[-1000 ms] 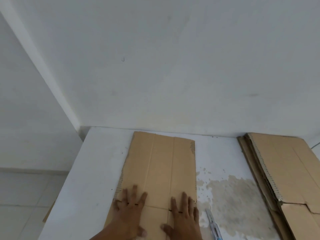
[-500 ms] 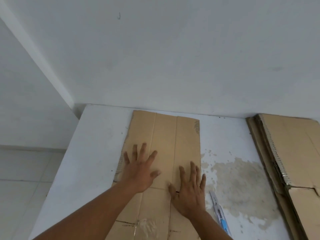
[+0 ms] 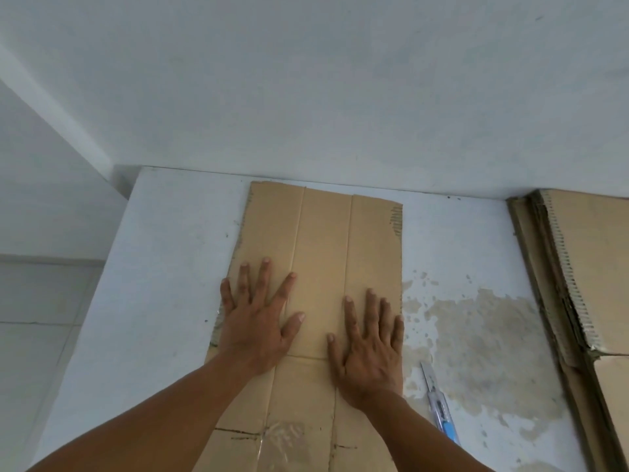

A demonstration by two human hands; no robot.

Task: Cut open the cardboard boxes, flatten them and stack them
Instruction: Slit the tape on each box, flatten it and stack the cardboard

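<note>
Under both palms lay the cardboard (image 3: 323, 240), flat on the table (image 3: 163, 250). The left hand (image 3: 253, 321) pressed it with fingers straight and spread, gripping nothing. The right hand (image 3: 369, 349), just beside it, pressed flat too, fingers straight. Right of that hand, apart from it, lay the knife (image 3: 439, 407) (blue at its near end). Farther right sat the stack (image 3: 585, 267) of flattened boxes.

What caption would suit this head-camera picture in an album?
Left hand and right hand press a flattened cardboard box onto a white surface; a utility knife lies beside it.
</note>
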